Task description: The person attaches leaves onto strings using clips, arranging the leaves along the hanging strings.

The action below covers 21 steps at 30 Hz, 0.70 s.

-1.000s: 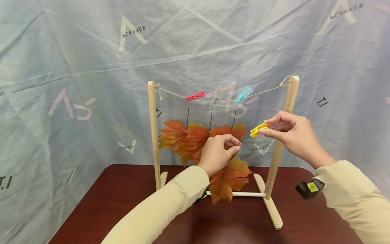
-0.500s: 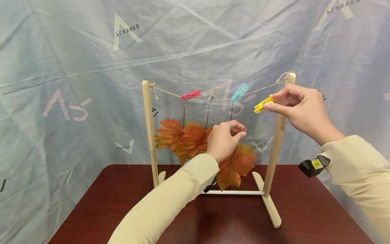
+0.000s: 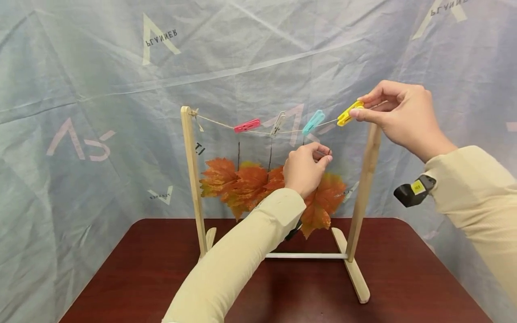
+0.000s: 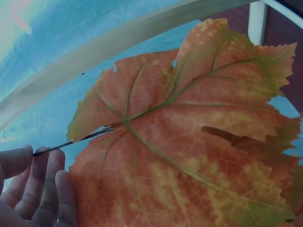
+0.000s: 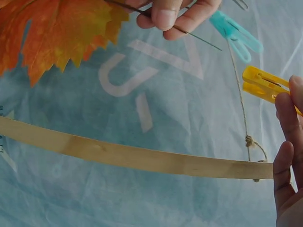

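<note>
My left hand [image 3: 305, 168] pinches the thin dark stem [image 4: 71, 142] of an orange artificial maple leaf [image 4: 180, 118], which hangs below the hand. Level with the string [image 5: 239, 90], my right hand [image 3: 404, 116] holds a yellow clothespin [image 3: 349, 113] between thumb and fingers. In the right wrist view its nose end is right at the string. The free tip of the stem sticks out past the left fingers, below a blue clothespin [image 3: 313, 122]. That clothespin, a white one [image 3: 278, 123] and a red one [image 3: 247, 125] sit on the string, with more maple leaves [image 3: 220, 177] hanging by stems under them.
A wooden frame with a left post [image 3: 193, 179] and a right post [image 3: 363, 193] carries the string. A white bar [image 3: 307, 255] joins its feet on the dark red table [image 3: 242, 287]. Behind hangs a grey printed cloth [image 3: 121, 157].
My right hand has risen with the yellow clothespin up to the string. My left hand has lifted the leaf upward and slightly right, closer to the string.
</note>
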Tool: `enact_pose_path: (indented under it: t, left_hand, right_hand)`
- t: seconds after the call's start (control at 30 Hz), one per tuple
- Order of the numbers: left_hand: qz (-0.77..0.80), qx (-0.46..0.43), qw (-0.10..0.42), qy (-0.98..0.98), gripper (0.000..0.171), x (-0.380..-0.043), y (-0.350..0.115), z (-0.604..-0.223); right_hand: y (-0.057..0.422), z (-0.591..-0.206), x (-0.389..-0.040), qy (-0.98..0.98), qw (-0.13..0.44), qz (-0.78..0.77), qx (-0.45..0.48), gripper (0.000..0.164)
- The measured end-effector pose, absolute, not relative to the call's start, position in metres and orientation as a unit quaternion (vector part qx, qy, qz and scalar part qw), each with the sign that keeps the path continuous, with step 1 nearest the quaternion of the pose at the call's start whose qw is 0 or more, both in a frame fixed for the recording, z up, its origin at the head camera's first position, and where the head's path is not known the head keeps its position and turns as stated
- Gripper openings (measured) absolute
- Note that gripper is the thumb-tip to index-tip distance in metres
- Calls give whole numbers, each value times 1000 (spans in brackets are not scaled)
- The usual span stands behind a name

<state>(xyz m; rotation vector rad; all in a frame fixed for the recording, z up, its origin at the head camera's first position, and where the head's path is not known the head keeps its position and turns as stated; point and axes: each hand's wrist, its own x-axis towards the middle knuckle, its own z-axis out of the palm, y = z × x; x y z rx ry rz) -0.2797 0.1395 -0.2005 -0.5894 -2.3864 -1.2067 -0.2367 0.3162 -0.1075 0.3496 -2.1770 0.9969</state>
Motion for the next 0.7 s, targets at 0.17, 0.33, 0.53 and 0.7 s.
enact_pose_path:
  t: [0.17, 0.33, 0.53, 0.7]
  left_hand:
    - [-441, -190, 212, -852, 10, -281, 144, -195]
    - [-444, -179, 218, -851, 11, -286, 148, -193]
    - [-455, -166, 218, -847, 9, -293, 150, -190]
    - [-460, -157, 220, -846, 9, -296, 151, -188]
  right_hand:
    - [312, -97, -242, -858, 329, 376, 118, 15]
    - [312, -93, -246, -872, 314, 356, 119, 19]
    - [312, -92, -250, -874, 292, 366, 129, 20]
    - [309, -92, -253, -876, 291, 361, 132, 23]
